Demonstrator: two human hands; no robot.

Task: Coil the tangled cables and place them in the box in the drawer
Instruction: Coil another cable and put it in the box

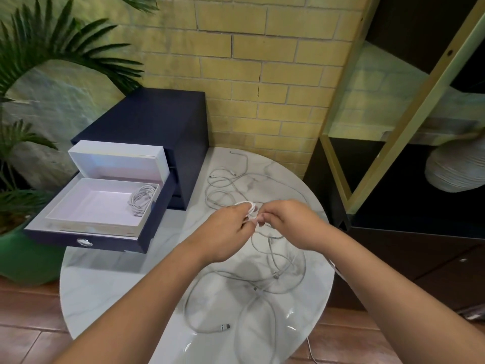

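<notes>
We hold both hands together over the middle of the round marble table. Our left hand is curled, its fingers closed around a small white loop of cable that pokes out above the knuckles, and our right hand pinches the same cable just beside it, fingertips pressed together on the strand. From our hands the cable drops into a loose tangle of white cables spread across the near half of the table, with a plug end lying near the front edge. More loose cable curls over the far side of the table, close to the brick wall. At the far left stands a dark blue drawer unit with its drawer pulled open. Inside the drawer sits an open white box, lid tipped up behind it, and one coiled cable already rests in the box's far right corner.
</notes>
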